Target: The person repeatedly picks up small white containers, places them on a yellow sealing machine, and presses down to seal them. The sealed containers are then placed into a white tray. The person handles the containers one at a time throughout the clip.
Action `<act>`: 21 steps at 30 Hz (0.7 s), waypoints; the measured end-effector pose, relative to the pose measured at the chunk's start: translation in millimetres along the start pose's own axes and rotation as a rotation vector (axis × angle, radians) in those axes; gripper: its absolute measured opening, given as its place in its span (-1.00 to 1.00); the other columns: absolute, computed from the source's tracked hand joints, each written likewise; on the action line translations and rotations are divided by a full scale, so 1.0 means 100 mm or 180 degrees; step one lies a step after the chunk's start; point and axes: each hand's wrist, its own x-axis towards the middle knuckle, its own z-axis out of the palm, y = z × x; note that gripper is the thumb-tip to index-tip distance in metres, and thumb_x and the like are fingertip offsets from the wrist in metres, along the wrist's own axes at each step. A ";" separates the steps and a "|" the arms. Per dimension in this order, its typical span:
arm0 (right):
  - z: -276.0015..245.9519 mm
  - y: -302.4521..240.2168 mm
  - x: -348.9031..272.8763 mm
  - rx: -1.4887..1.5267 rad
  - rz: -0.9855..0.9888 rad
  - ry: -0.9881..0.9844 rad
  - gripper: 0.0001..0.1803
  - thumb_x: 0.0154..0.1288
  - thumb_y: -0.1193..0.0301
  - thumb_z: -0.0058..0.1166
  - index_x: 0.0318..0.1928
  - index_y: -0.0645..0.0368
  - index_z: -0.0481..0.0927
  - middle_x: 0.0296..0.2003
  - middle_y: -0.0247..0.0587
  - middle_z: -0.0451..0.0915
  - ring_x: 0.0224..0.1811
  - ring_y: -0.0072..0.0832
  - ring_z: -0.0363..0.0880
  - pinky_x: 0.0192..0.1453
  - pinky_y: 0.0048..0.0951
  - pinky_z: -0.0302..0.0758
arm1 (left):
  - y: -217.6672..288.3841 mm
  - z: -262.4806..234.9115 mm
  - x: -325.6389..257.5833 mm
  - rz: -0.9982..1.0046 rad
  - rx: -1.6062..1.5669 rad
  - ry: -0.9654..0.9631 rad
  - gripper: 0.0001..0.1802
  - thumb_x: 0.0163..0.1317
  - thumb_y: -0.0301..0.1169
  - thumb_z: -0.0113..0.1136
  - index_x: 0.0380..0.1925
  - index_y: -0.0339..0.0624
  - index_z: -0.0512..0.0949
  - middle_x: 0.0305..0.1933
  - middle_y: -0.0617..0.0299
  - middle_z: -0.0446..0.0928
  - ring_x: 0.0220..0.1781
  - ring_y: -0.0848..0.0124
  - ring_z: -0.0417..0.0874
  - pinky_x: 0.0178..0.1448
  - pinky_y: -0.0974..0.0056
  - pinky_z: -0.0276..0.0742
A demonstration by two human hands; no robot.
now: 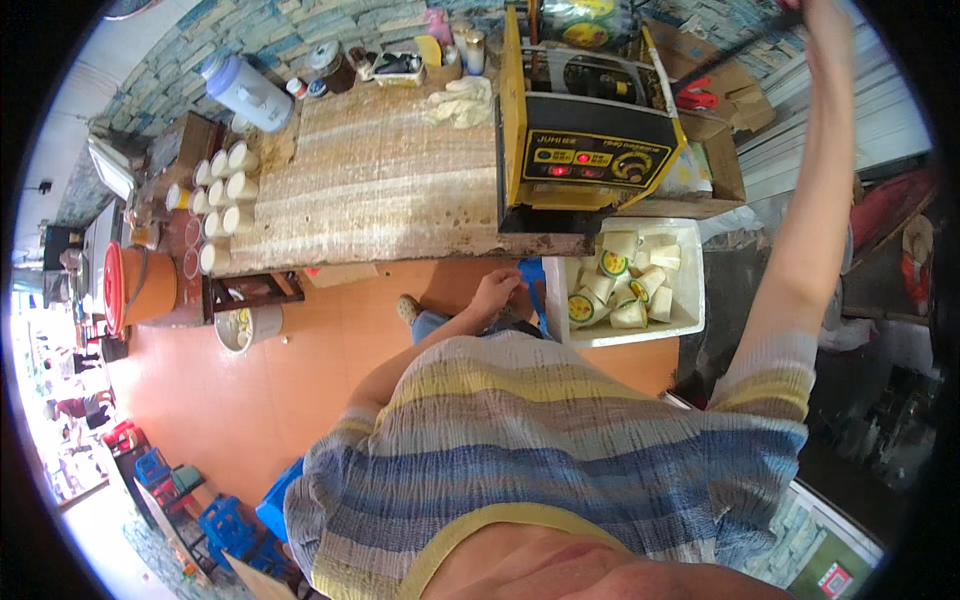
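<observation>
At the upper right, my right arm is stretched out. My right hand [826,22] is closed around the end of the black lever [740,50] of a yellow and black cup-sealing machine [590,150]. Red lights glow on the machine's front panel. My left hand [495,290] hangs below the table's front edge, near my lap, its fingers loosely curled with nothing visible in them. Beside it is a blue strap-like piece [534,295]. Right of that, a white foam box [690,318] holds several pale cups, some showing green and yellow printed lids.
The worn wooden table [370,170] carries rows of white cups [238,188], a pale blue thermos [247,93], jars and white gloves [460,102]. An orange bucket [145,285] with a red lid stands left. A white bin [250,330] sits under the table. Blue stools [228,522] are lower left.
</observation>
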 end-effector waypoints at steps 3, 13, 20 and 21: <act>-0.13 -1.09 -1.55 0.1233 0.1007 0.1204 -0.65 0.35 0.39 -0.20 -0.56 0.34 0.37 -0.61 -0.12 0.41 -0.46 -0.28 0.47 0.04 -0.04 0.49 | 0.07 0.01 -0.10 0.0038 0.0200 0.0283 -0.68 0.27 -0.41 0.02 -0.03 -0.37 0.46 -0.32 0.19 0.60 -0.28 0.49 0.54 -0.21 0.43 0.42; -0.21 -0.74 -3.25 0.0987 -0.0790 0.1201 -0.61 0.42 0.30 -0.33 -0.56 0.25 0.24 -0.55 -0.08 0.38 -0.47 -0.20 0.49 -0.15 0.03 0.53 | 0.24 0.14 -0.16 -0.0163 0.0482 0.0163 -0.70 0.26 -0.43 0.00 -0.06 -0.38 0.47 -0.28 0.12 0.59 -0.22 0.41 0.60 -0.14 0.38 0.47; -0.16 -0.73 -3.23 0.1065 -0.0846 0.1249 -0.59 0.44 0.27 -0.33 -0.55 0.23 0.21 -0.54 -0.08 0.40 -0.48 -0.21 0.52 -0.14 0.01 0.54 | 0.28 0.07 -0.24 -0.0159 0.0357 0.0391 -0.73 0.29 -0.46 -0.03 -0.08 -0.38 0.48 -0.24 0.11 0.57 -0.20 0.37 0.61 -0.19 0.40 0.56; -0.17 -0.72 -3.24 0.1050 -0.0883 0.1217 -0.60 0.44 0.27 -0.34 -0.54 0.23 0.21 -0.53 -0.08 0.40 -0.48 -0.21 0.52 -0.14 0.00 0.55 | 0.25 0.04 -0.24 -0.0204 0.0210 0.0395 -0.74 0.29 -0.48 -0.03 -0.07 -0.38 0.47 -0.23 0.10 0.56 -0.18 0.37 0.61 -0.12 0.38 0.57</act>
